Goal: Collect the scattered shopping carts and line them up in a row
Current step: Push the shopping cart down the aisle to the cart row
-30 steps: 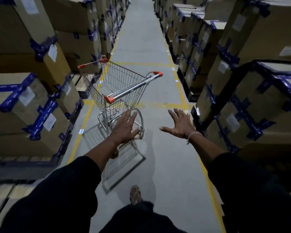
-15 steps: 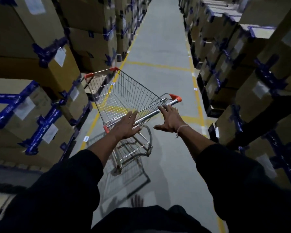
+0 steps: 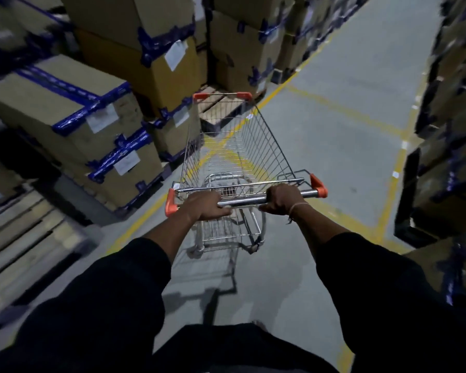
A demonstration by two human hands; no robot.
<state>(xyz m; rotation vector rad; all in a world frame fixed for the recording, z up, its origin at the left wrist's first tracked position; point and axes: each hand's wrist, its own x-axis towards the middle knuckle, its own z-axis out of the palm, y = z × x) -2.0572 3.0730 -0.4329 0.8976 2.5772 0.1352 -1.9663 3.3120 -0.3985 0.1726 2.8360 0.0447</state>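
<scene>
At the far left, the stacked cardboard boxes (image 3: 73, 109) with blue tape were smeared by motion blur, their white labels unreadable, and the wooden pallet (image 3: 24, 238) near the left edge was cut off by the frame. 1 shopping cart (image 3: 237, 157) stood in the middle of the grey aisle floor (image 3: 334, 130), on the yellow floor lines (image 3: 342, 109), its nose close to the left-hand boxes. Its wheels were mostly hidden under the basket. 2 hands held its handle bar (image 3: 242, 201): the left hand (image 3: 206, 207) clenched round the bar near the left orange end cap, the right hand (image 3: 284, 199) wrapped round it near the right cap, a thin bracelet at that wrist. Both black sleeves ran out of frame below. The boxes on the right (image 3: 452, 117) were dark and blurred.
</scene>
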